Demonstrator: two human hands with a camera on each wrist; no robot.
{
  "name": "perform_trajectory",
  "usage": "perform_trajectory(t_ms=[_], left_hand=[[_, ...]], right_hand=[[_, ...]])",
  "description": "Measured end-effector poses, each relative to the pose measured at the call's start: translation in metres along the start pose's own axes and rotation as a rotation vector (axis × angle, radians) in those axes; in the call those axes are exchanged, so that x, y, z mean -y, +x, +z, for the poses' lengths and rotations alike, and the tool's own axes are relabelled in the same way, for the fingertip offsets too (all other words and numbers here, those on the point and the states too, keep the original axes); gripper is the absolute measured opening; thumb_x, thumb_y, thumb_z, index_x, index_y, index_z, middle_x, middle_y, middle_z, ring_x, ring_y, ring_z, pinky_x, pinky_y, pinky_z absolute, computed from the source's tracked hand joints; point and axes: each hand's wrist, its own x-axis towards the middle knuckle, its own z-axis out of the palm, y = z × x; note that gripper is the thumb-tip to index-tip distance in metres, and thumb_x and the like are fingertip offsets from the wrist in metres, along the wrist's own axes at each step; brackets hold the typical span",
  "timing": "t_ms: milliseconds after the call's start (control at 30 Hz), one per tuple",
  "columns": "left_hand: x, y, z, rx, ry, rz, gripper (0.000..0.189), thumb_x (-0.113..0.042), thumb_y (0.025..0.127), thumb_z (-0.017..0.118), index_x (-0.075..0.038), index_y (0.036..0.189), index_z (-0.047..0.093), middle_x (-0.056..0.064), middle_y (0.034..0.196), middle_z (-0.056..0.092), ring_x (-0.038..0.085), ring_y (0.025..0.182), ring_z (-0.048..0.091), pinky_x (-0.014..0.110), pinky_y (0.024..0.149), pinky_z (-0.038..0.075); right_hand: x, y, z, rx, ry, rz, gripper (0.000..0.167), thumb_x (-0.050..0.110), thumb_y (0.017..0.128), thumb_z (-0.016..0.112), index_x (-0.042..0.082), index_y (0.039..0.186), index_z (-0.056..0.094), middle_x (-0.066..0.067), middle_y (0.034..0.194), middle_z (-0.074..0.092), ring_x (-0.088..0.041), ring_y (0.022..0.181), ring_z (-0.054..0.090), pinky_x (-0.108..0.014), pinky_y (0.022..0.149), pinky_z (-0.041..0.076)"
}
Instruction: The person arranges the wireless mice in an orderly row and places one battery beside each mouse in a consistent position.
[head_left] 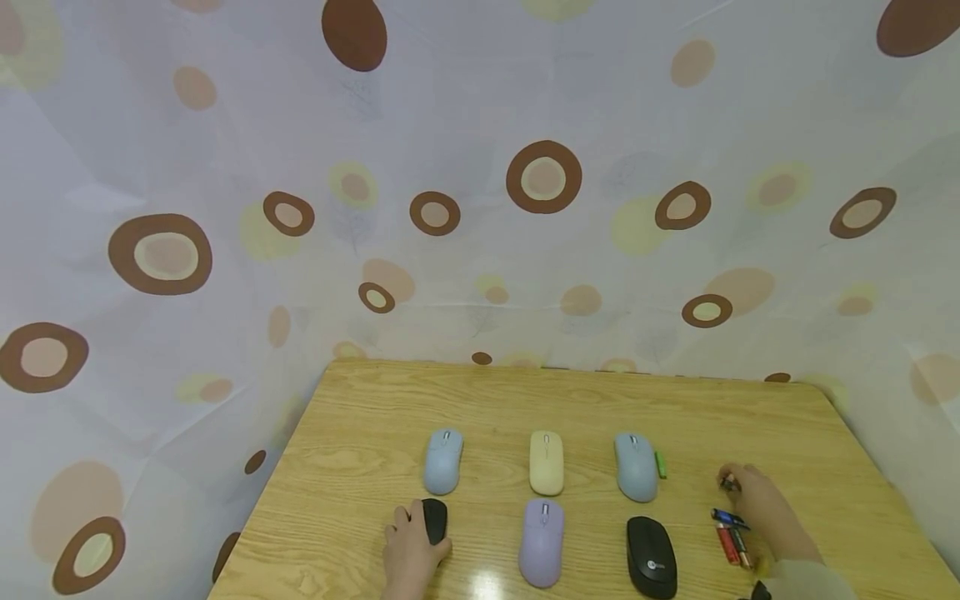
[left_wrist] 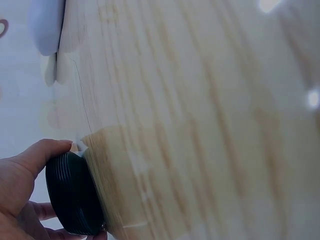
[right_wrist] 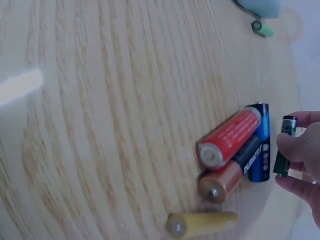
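Observation:
My left hand grips a black computer mouse at the left of the wooden table. In the left wrist view, the thumb and fingers lie along opposite sides of that mouse's ribbed dark body. Over on the right, my right hand pinches a small dark green battery between thumb and fingers. Close beside that hand lies a cluster: a red battery, a copper-and-black battery and a blue battery. A yellow battery lies apart from them, nearer the right wrist camera.
Behind the held mouse sits a light blue mouse. A cream mouse and purple mouse occupy the middle. Further right are a grey-blue mouse, a light green battery and another black mouse. Patterned sheeting surrounds the table.

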Motion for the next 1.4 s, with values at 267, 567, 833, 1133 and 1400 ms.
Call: perform_trajectory(t_ms=[267, 567, 833, 1133, 1400], left_hand=[[0.000, 0.000, 0.000, 0.002, -0.001, -0.005, 0.068, -0.025, 0.067, 0.079, 0.002, 0.121, 0.048, 0.024, 0.107, 0.045, 0.041, 0.086, 0.048, 0.051, 0.062, 0.046], [0.000, 0.000, 0.001, 0.004, -0.008, -0.008, 0.069, -0.024, 0.067, 0.078, 0.002, 0.122, 0.047, 0.024, 0.108, 0.044, 0.041, 0.087, 0.047, 0.051, 0.062, 0.046], [-0.001, -0.001, 0.000, -0.002, -0.016, -0.004, 0.069, -0.023, 0.067, 0.079, 0.003, 0.122, 0.047, 0.024, 0.107, 0.044, 0.040, 0.087, 0.047, 0.051, 0.062, 0.046], [0.000, 0.000, -0.001, -0.009, -0.015, 0.012, 0.068, -0.024, 0.067, 0.079, 0.003, 0.122, 0.047, 0.025, 0.109, 0.044, 0.041, 0.087, 0.047, 0.050, 0.062, 0.047], [0.001, -0.001, -0.001, -0.019, -0.013, 0.016, 0.066, -0.024, 0.067, 0.079, 0.002, 0.119, 0.048, 0.024, 0.108, 0.044, 0.042, 0.088, 0.047, 0.051, 0.062, 0.047]], right_hand=[[0.027, 0.011, 0.000, -0.224, 0.091, -0.025, 0.025, -0.007, 0.082, 0.056, -0.010, 0.106, 0.052, -0.017, 0.081, 0.053, -0.028, 0.071, 0.051, -0.042, 0.059, 0.043], [0.080, 0.030, 0.003, -0.234, 0.324, 0.101, 0.032, 0.003, 0.087, 0.055, -0.011, 0.115, 0.050, -0.022, 0.092, 0.057, -0.033, 0.083, 0.057, -0.028, 0.060, 0.046], [0.123, 0.044, 0.014, -0.184, 0.445, 0.131, 0.035, 0.007, 0.088, 0.056, -0.010, 0.118, 0.050, -0.022, 0.095, 0.056, -0.033, 0.086, 0.056, -0.030, 0.064, 0.049], [0.159, 0.063, 0.042, -0.110, 0.564, 0.129, 0.032, 0.004, 0.087, 0.057, -0.011, 0.115, 0.052, -0.018, 0.091, 0.056, -0.023, 0.076, 0.059, -0.024, 0.057, 0.051], [0.172, 0.074, 0.074, -0.095, 0.501, 0.160, 0.032, 0.004, 0.083, 0.059, -0.012, 0.110, 0.056, -0.017, 0.086, 0.059, -0.021, 0.072, 0.058, -0.026, 0.054, 0.048]])
